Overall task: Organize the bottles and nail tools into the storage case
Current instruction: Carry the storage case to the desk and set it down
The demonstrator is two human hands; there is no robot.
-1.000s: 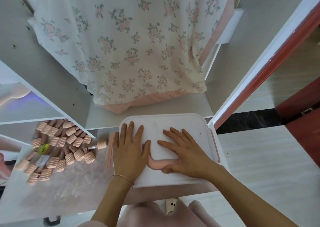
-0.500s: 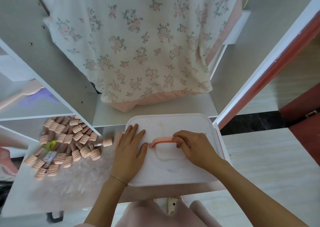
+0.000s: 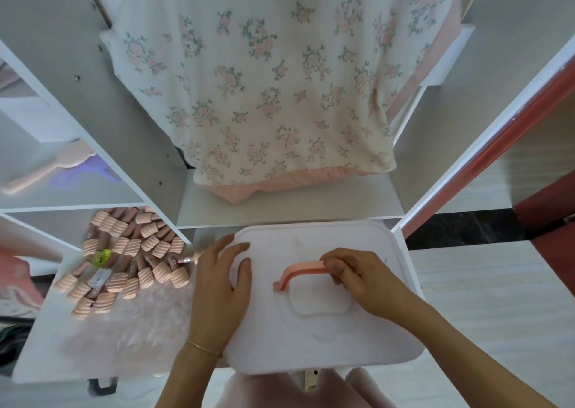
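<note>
A white storage case (image 3: 314,342) with a closed lid lies on the table in front of me. Its pink handle (image 3: 300,272) stands raised from the lid. My right hand (image 3: 357,280) is closed on the handle's right end. My left hand (image 3: 217,278) lies flat on the lid's left edge, fingers apart. Several pink ribbed-cap bottles (image 3: 133,258) lie in a heap on the table to the left of the case. A small yellow-green item (image 3: 102,256) and a silver-tipped tool (image 3: 186,259) lie among them.
A floral cloth (image 3: 273,81) hangs over white shelving behind the case. A pink brush (image 3: 49,166) rests on a shelf at left. A white and red door frame (image 3: 485,146) runs along the right. Pale floor shows at right.
My right hand has gone from lying flat on the lid to lifting the pink handle upright and gripping it. My left hand stays flat on the lid's left edge.
</note>
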